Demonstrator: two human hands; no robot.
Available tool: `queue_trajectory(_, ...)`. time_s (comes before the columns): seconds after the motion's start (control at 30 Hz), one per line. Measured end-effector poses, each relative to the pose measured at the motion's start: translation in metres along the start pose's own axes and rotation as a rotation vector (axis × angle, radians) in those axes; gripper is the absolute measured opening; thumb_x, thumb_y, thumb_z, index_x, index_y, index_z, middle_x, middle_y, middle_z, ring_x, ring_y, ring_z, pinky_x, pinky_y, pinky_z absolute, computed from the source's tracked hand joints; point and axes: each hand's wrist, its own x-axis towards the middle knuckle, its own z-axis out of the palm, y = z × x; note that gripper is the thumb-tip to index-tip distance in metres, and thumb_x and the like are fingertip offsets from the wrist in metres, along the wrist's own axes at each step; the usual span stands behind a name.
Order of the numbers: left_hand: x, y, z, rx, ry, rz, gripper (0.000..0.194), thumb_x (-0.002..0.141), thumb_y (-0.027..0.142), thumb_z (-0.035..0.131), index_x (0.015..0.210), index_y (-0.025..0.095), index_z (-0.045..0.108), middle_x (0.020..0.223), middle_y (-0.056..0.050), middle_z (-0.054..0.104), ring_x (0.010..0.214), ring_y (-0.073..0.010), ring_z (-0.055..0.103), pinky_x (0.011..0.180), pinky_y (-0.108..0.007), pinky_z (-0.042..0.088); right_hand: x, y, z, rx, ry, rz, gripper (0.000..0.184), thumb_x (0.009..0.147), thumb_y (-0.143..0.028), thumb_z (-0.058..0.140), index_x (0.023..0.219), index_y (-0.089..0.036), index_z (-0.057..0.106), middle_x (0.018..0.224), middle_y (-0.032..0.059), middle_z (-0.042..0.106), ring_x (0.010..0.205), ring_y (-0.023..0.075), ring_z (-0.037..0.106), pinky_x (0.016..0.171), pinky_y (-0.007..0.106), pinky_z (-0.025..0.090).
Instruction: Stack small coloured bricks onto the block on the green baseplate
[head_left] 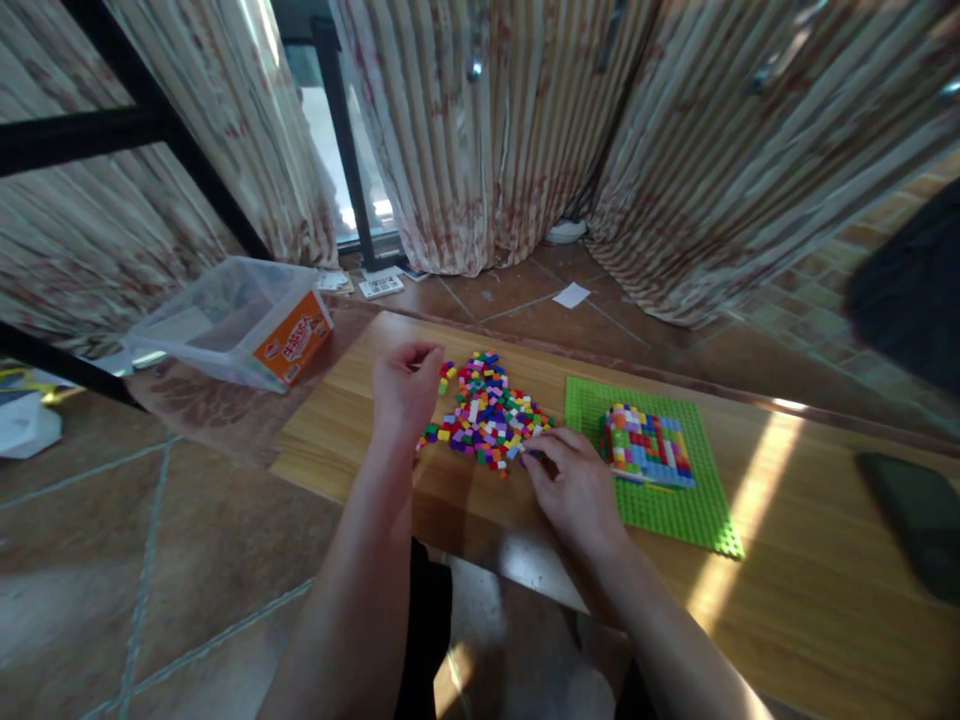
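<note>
A heap of small, many-coloured toy bricks (484,415) lies loose on the wooden bench (337,430). At the heap's upper left, my left hand (405,390) is raised with its fingers curled together; what they hold, if anything, is hidden. The thumb and forefinger of my right hand (574,480) come together at the heap's right edge, and anything between them is too small to make out. Right of that hand, a block built from coloured bricks (651,447) stands on a green studded baseplate (709,510).
A clear plastic box (195,325) with an orange label stands at the left, beyond the bench end. A dark flat object (911,515) lies at the bench's right end. Striped curtains (510,140) hang behind, and a paper (571,295) lies on the tiled floor.
</note>
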Motion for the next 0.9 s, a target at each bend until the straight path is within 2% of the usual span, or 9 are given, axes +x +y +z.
queue_trajectory(0.2,0.004,0.002,-0.014,-0.021,0.020,-0.032,0.022,0.075,0.031,0.059,0.080,0.014,0.073,0.068,-0.001,0.067,0.057,-0.0109,0.054,0.054,-0.020,0.041,0.002,0.006,-0.014,0.025,0.037,0.094,0.015,0.087,-0.026,0.057,0.089,-0.021,0.071,0.092,0.0071,0.068,0.084,0.0219,0.064,0.079,0.037,0.051)
queue_trajectory(0.3,0.005,0.000,-0.020,0.030,0.013,-0.028,0.024,0.077,0.032,0.057,0.081,0.014,0.073,0.068,-0.001,0.067,0.057,-0.0114,0.054,0.054,-0.021,0.041,0.001,0.006,-0.014,0.036,0.044,0.092,0.016,0.088,-0.028,0.057,0.089,-0.021,0.071,0.091,0.0072,0.069,0.085,0.0222,0.065,0.078,0.037,0.051)
queue_trajectory(0.37,0.004,-0.002,-0.024,0.146,-0.045,-0.003,0.022,0.077,0.029,0.056,0.081,0.015,0.073,0.070,-0.002,0.069,0.060,-0.0128,0.057,0.057,-0.022,0.042,0.001,0.004,-0.009,0.051,0.040,0.070,0.016,0.088,-0.029,0.057,0.089,-0.022,0.071,0.092,0.0075,0.069,0.087,0.0226,0.064,0.080,0.038,0.051)
queue_trajectory(0.5,-0.002,-0.008,-0.028,0.464,-0.369,0.054,0.015,0.071,0.019,0.059,0.072,0.017,0.074,0.070,-0.004,0.072,0.067,-0.0167,0.063,0.063,-0.025,0.044,0.002,0.000,-0.001,0.079,0.016,0.031,0.016,0.089,-0.028,0.056,0.090,-0.022,0.070,0.094,0.0076,0.069,0.089,0.0226,0.064,0.083,0.039,0.051)
queue_trajectory(0.57,-0.004,-0.011,-0.030,0.531,-0.484,0.049,0.015,0.070,0.018,0.060,0.072,0.019,0.075,0.071,-0.004,0.073,0.069,-0.0178,0.064,0.064,-0.026,0.044,0.002,-0.001,-0.001,0.083,0.023,0.032,0.016,0.089,-0.028,0.056,0.090,-0.022,0.070,0.094,0.0075,0.069,0.089,0.0225,0.064,0.083,0.039,0.052)
queue_trajectory(0.73,-0.006,-0.016,-0.029,0.605,-0.550,0.064,0.014,0.069,0.017,0.061,0.071,0.020,0.074,0.070,-0.004,0.072,0.068,-0.0180,0.065,0.062,-0.025,0.043,0.002,0.003,-0.004,0.085,0.048,0.040,0.015,0.089,-0.027,0.056,0.089,-0.021,0.070,0.094,0.0080,0.068,0.089,0.0225,0.064,0.082,0.038,0.052)
queue_trajectory(0.9,-0.007,-0.011,-0.018,0.668,-0.498,0.132,0.022,0.077,0.018,0.054,0.082,0.020,0.075,0.075,-0.006,0.072,0.069,-0.0193,0.065,0.062,-0.027,0.043,0.001,0.004,-0.003,0.088,0.040,0.032,0.015,0.090,-0.026,0.055,0.089,-0.021,0.069,0.094,0.0081,0.067,0.088,0.0225,0.064,0.081,0.038,0.053)
